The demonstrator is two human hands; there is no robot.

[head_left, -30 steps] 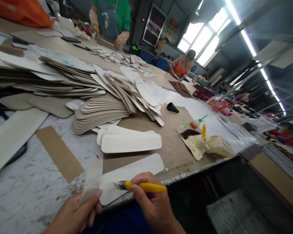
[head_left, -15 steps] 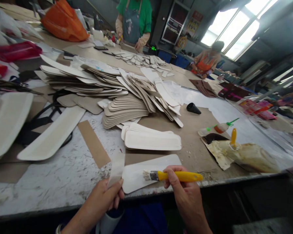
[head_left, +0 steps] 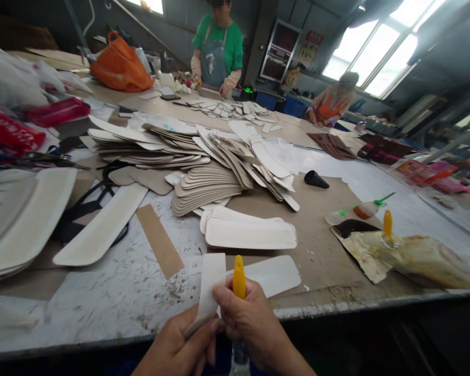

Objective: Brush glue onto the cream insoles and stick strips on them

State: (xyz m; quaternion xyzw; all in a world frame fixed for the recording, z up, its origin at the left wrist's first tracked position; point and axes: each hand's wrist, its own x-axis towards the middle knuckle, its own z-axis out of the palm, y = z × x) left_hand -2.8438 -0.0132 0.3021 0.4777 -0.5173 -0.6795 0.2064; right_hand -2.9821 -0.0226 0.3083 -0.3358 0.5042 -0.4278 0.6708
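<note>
My left hand (head_left: 180,347) pinches the lower end of a narrow white strip (head_left: 210,284) that stands up in front of me. Right beside it, my right hand (head_left: 250,326) is closed round a yellow-handled brush (head_left: 239,271); its handle points up and its bristles point down below the table edge. The fingers of both hands meet at the strip. Just beyond them a flat white piece (head_left: 272,274) lies on the brown cardboard sheet (head_left: 321,245), with a small stack of white pieces (head_left: 250,232) behind it.
A big heap of tan and white cut pieces (head_left: 203,162) fills the table's middle. A glue-smeared bag with a second yellow brush (head_left: 387,225) lies at the right, a black cone (head_left: 315,179) behind it. Long white pieces (head_left: 102,230) lie left. Two other people work at the far end.
My right hand has lifted the brush off the flat white piece and turned it upright, bristles down. Both hands have come together at the strip. The view has tilted up.
</note>
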